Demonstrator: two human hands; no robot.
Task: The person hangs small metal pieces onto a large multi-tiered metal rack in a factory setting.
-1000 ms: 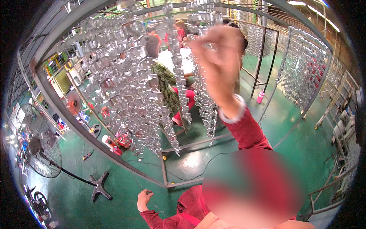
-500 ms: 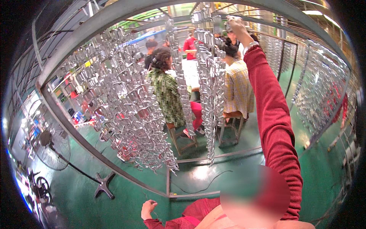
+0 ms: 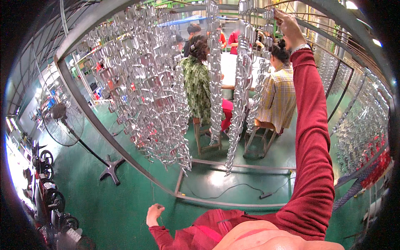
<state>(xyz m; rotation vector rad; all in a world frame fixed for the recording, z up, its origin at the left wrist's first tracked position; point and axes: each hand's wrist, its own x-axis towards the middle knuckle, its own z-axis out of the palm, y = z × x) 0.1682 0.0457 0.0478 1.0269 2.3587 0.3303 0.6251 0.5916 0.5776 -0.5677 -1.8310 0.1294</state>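
My right hand (image 3: 290, 30) is raised high to the top of a grey metal rack frame (image 3: 121, 114). Its fingers are closed together there, but what lies between them is too small to make out. Beside and below those fingers hangs a strand of shiny silver metal pieces (image 3: 259, 89). More such strands (image 3: 238, 104) dangle to the left, and a dense curtain of linked metal pieces (image 3: 150, 91) fills the rack's left side. Low down, in front of my body, my left hand (image 3: 154, 214) is held with curled, pinched fingers; anything in them is hidden.
Beyond the strands, a person in a green patterned shirt (image 3: 198, 85) and one in a yellow checked shirt (image 3: 278, 98) sit on stools at a bright table (image 3: 233, 68). A standing fan (image 3: 62, 123) is left. A cable (image 3: 237, 188) crosses the green floor. Another loaded rack stands right.
The whole view has shifted, so the rack and people sit farther right. My right hand is still up at the top bar; my left hand remains low with fingers curled.
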